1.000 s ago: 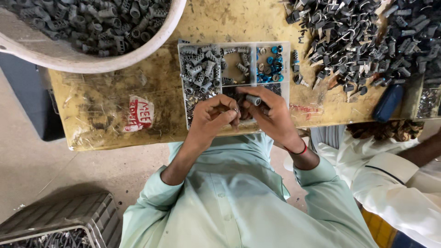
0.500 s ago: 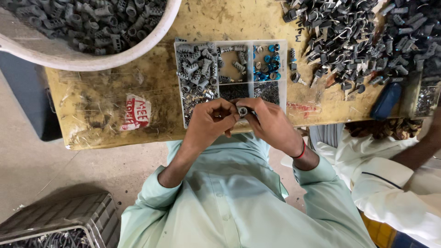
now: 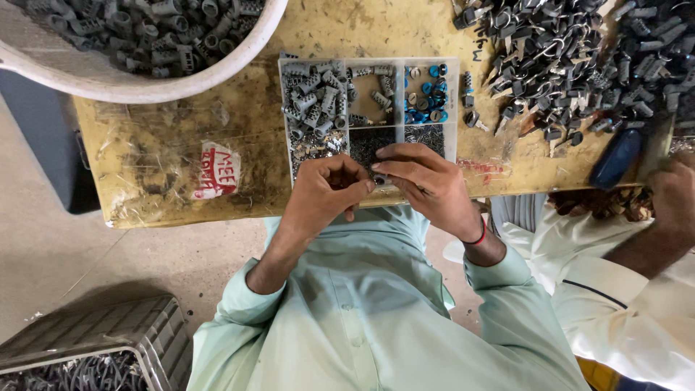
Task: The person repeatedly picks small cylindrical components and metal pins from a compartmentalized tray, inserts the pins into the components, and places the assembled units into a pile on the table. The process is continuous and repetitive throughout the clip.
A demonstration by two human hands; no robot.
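Both hands meet at near edge of the compartment tray [image 3: 449, 108], over its front compartments. Left hand [image 3: 326, 192] curled, fingertips pinched narrow on a small dark part [image 3: 378, 178]; right hand [image 3: 427, 181] meets it from the other side, thumb and forefinger closed on the same part. Part sits right betw. the two grips, too small to tell its shape. Tray holds grey plugs, blue rings, tiny metal bits in separate compartments. It lies on a worn yellow table [image 3: 174, 137]. White basin [image 3: 145, 80] of grey parts at far left; pile of dark keys [image 3: 565, 58] far right. Another person's hand [image 3: 673, 192] at right edge.
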